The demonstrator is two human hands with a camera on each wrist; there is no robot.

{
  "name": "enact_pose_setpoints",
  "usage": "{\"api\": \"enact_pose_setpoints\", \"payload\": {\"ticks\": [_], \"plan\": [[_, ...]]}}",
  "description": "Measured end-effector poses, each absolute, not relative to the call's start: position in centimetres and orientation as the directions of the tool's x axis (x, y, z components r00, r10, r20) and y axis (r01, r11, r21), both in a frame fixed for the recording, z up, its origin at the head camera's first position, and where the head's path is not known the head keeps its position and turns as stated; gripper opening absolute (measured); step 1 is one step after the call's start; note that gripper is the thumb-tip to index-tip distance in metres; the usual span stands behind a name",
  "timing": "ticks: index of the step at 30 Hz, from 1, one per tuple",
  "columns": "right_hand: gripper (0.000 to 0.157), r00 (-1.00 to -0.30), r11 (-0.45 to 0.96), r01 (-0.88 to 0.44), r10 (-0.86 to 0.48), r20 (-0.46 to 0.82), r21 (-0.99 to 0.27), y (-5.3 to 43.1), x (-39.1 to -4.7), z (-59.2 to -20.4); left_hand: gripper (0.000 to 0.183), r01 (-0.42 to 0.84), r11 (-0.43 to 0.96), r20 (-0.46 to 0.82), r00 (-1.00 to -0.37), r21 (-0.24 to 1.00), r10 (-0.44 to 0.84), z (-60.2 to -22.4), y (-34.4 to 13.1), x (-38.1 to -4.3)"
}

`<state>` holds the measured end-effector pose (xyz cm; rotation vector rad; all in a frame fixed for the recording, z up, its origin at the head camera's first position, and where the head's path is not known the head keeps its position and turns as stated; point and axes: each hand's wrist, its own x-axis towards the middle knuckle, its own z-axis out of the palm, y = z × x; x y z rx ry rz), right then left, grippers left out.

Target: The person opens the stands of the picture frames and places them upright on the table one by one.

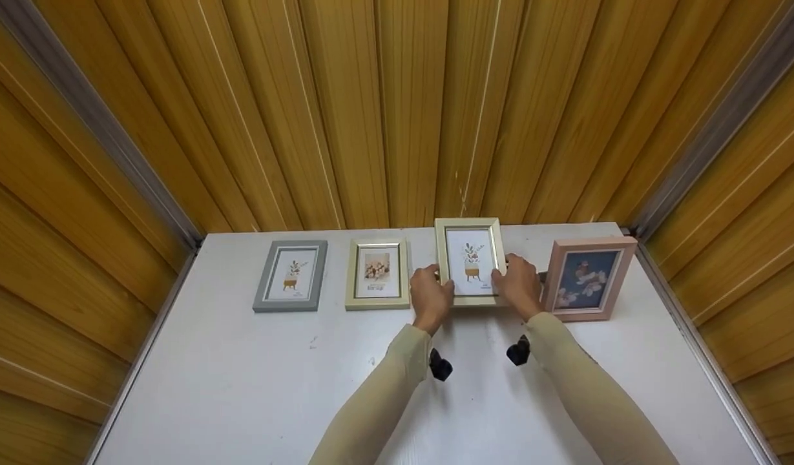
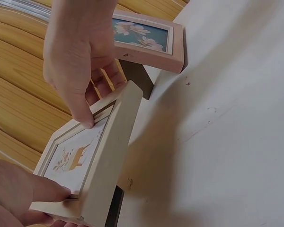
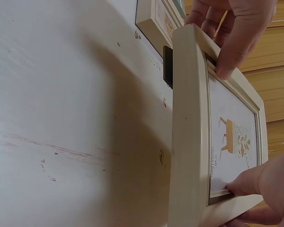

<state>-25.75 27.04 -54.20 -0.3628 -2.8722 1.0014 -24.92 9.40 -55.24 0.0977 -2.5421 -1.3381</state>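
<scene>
Both hands hold a cream picture frame (image 1: 468, 301) by its two sides, with a potted-plant print (image 1: 472, 261) facing up toward the head view. My left hand (image 1: 430, 297) grips the left side, its thumb over the front edge. On the opposite side my right hand (image 1: 518, 287) grips it the same way, thumb on the front and fingers behind. In the left wrist view the frame leans back, and a dark stand piece (image 2: 114, 208) shows behind its lower edge. The right wrist view shows the frame's bottom edge (image 3: 185, 127) close over the white table, casting a shadow.
A grey picture frame (image 1: 261, 284) and another cream picture frame (image 1: 351, 278) stand to the left on the white table (image 1: 241, 387). A pink picture frame (image 1: 623, 278) stands close by my right hand. Wood-look panel walls (image 1: 409, 116) rise behind and at both sides.
</scene>
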Motion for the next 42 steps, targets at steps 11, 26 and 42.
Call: {"api": "enact_pose_setpoints", "payload": {"ticks": [11,26,42], "plan": [[0.042,-0.969,0.673,0.208,0.240,-0.057,-0.709,26.9,-26.3,-54.7,0.038,0.111,0.510,0.233,-0.955,0.853,-0.181,-54.5,8.9,-24.8],[0.043,-0.974,0.540,0.216,0.176,-0.142,-0.813,27.5,-26.7,-56.3,0.041,0.078,0.369,0.139,-0.980,0.926,-0.143,-53.2,8.3,-24.4],[0.047,-0.965,0.338,0.257,0.038,-0.260,-0.906,28.2,-26.6,-57.4,0.035,0.242,0.465,0.347,-0.925,0.852,-0.154,-52.8,10.2,-23.5]]}}
